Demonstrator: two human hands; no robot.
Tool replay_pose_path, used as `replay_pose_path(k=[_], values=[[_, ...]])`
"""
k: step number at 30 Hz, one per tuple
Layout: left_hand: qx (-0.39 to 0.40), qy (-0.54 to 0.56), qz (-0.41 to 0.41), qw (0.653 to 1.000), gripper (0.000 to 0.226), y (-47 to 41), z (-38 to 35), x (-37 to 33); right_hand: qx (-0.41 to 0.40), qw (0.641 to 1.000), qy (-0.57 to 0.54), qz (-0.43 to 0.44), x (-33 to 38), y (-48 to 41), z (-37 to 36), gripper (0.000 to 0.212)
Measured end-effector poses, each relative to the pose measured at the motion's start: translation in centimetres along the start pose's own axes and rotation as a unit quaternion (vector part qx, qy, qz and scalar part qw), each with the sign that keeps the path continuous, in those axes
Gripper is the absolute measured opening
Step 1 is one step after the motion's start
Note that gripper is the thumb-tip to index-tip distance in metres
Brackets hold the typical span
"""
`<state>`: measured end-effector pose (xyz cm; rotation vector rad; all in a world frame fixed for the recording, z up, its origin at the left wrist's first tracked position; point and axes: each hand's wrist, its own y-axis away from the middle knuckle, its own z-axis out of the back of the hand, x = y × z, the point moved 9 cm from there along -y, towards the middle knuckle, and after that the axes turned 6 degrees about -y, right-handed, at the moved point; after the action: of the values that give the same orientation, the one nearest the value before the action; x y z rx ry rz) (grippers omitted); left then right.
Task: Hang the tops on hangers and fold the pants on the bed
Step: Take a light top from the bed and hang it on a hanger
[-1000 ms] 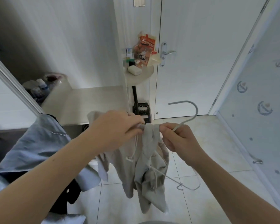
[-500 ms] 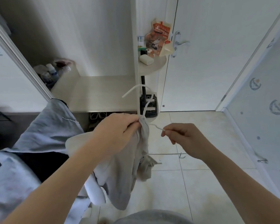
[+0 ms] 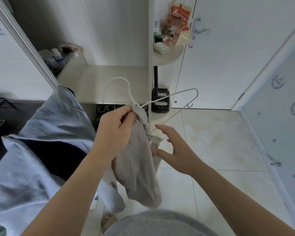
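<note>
One shoulder of the hanger is hidden inside the beige top, and the shelf bottles are blurred.

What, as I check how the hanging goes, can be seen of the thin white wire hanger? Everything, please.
The thin white wire hanger looks like coated metal: curved hook, neck, one shoulder reaching right to a rounded corner with a small notch, and a lower bar running back. It is tilted in the air. The left hand pinches its neck with the bunched beige top, which hides the other shoulder. The open right hand is near the lower bar.
</note>
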<state>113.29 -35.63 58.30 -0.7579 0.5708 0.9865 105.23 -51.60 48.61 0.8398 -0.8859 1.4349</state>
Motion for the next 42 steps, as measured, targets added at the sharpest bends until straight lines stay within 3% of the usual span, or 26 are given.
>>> replay_pose_path(k=[2, 6, 10, 12, 17, 24, 25, 28, 31, 33, 37, 42], values=[[0.009, 0.013, 0.003, 1.000, 0.028, 0.2, -0.4, 0.0, 0.032, 0.999, 0.010, -0.028, -1.0, -0.5, -1.7, 0.066], [0.015, 0.027, 0.018, 0.999, 0.029, 0.9, -0.7, 0.7, -0.006, 0.999, 0.009, -0.036, -1.0, -1.3, -2.1, 0.023], [0.006, 0.044, 0.048, 0.998, 0.033, 1.6, -0.7, 1.9, -0.056, 0.998, 0.028, -0.003, -0.3, -0.8, -1.9, 0.007], [-0.011, 0.039, 0.069, 0.997, 0.028, 1.7, -0.3, 2.9, -0.059, 0.998, -0.019, -0.012, -0.4, -0.2, -1.5, 0.010], [-0.015, 0.037, 0.071, 0.997, 0.025, 1.9, 0.2, 3.4, 0.062, 0.992, -0.102, -0.039, -1.8, 0.9, -2.9, 0.012], [0.018, 0.067, 0.025, 0.997, 0.029, 2.3, 0.5, 2.2, 0.155, 0.979, 0.044, -0.123, -6.6, 1.7, -3.7, 0.014], [0.026, 0.068, 0.025, 0.997, 0.026, 2.4, 0.7, 2.3, 0.155, 0.975, 0.074, -0.139, -7.6, 1.8, -3.3, 0.010], [0.051, 0.060, 0.018, 0.997, 0.019, 2.3, 1.4, 2.8, 0.144, 0.953, 0.221, -0.148, -9.8, 1.9, -1.2, 0.030], [0.072, 0.045, 0.003, 0.996, 0.026, 2.3, 2.4, 2.8, 0.133, 0.920, 0.337, -0.147, -11.5, 2.2, 1.1, 0.030], [0.092, 0.029, 0.005, 0.995, 0.035, 2.5, 2.7, 2.9, 0.130, 0.913, 0.359, -0.146, -12.3, 2.6, 2.5, 0.026], [0.144, 0.001, 0.031, 0.989, 0.024, 3.2, 1.8, 3.8, 0.106, 0.908, 0.395, -0.094, -12.1, 2.9, 4.4, 0.029], [0.198, -0.098, 0.050, 0.974, 0.025, 3.6, 0.1, 6.0, 0.031, 0.958, 0.285, -0.024, -7.8, 2.0, 6.4, 0.011]])
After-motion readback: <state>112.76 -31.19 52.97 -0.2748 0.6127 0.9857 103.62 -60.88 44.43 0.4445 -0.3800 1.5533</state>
